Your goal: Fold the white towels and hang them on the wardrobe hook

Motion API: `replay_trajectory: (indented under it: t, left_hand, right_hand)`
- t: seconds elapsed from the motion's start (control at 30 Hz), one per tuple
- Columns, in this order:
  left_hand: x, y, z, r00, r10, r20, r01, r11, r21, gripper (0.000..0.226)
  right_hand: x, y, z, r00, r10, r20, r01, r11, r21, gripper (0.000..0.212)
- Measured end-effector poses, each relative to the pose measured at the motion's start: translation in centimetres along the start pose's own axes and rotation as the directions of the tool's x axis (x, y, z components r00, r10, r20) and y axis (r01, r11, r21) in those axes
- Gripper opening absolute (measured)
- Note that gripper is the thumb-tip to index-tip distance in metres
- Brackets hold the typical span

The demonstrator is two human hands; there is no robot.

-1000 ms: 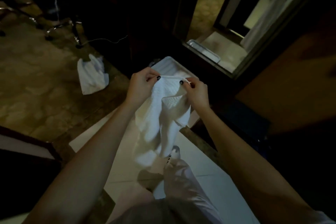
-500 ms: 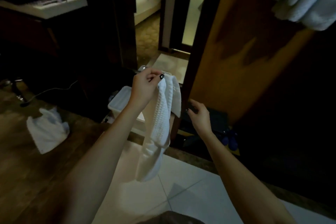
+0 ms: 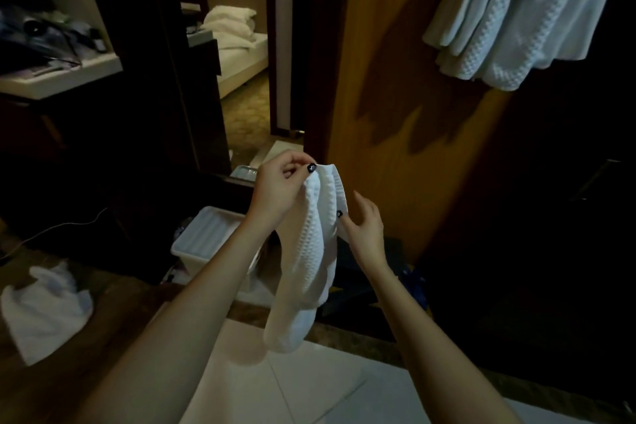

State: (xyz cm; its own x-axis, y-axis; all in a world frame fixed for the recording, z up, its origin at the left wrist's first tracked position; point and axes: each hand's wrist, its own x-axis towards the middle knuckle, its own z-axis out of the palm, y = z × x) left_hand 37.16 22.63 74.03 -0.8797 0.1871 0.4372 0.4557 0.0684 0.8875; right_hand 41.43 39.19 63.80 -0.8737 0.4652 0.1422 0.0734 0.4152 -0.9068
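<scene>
Down at eight o'clock a crumpled white towel (image 3: pixel 44 310) lies on the dark floor. Above it, at ten o'clock, a desk (image 3: pixel 62 83) carries clutter too dim to name, and a thin cable (image 3: pixel 69 224) trails over the floor below it. Nearer the middle, at eight o'clock of the raised hand, a white plastic box (image 3: pixel 206 237) with a ribbed lid sits on the floor. At about twelve o'clock, in a tall bright gap between dark frames, a bed (image 3: pixel 241 52) with stacked pillows shows.

In the centre the left hand (image 3: pixel 278 189) is raised. Its thumb and curled fingers pinch the top fold of the folded towel (image 3: pixel 309 268), a white waffle-weave one. The towel hangs straight down in the air from that pinch, its lower end above the pale tiled floor (image 3: pixel 309 389) at six o'clock.

At three o'clock of the towel, the right hand (image 3: pixel 366 227) is released. Its fingers are loosely spread and point up, clear of the cloth, and only the thumb tip touches the towel's right edge.

Behind both hands stands the brown wardrobe panel (image 3: pixel 395 79), lit and crossed by shadows. At two o'clock, hanging towels (image 3: pixel 516 17) of the same white weave droop in a bunch before the dark wardrobe interior; what holds them is out of sight.
</scene>
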Motion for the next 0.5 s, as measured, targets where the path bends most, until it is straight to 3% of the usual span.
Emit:
replay_trajectory:
  t: [0.13,0.37,0.43,0.5]
  left_hand:
    - [-0.1,1.3,3.3,1.000,0.006,-0.021,-0.006,1.000,0.014,0.028]
    - [-1.9,0.8,9.0,0.999,-0.048,-0.015,0.050,0.989,0.137,0.024]
    - [-3.3,0.6,10.9,0.997,-0.075,-0.010,0.076,0.992,0.100,0.024]
    - [-4.4,0.8,13.1,0.996,-0.088,0.016,0.087,0.995,0.052,0.024]
  right_hand:
    - [-0.1,2.2,-4.3,0.983,0.141,-0.114,-0.140,0.990,0.021,0.019]
    - [-2.1,3.7,-14.8,0.950,0.006,-0.312,-0.032,0.996,-0.079,0.012]
    - [-3.1,3.0,-17.3,0.953,-0.072,-0.296,0.059,0.997,-0.052,0.004]
    - [-4.3,2.3,-18.8,0.958,-0.195,-0.209,0.196,0.981,-0.017,0.013]
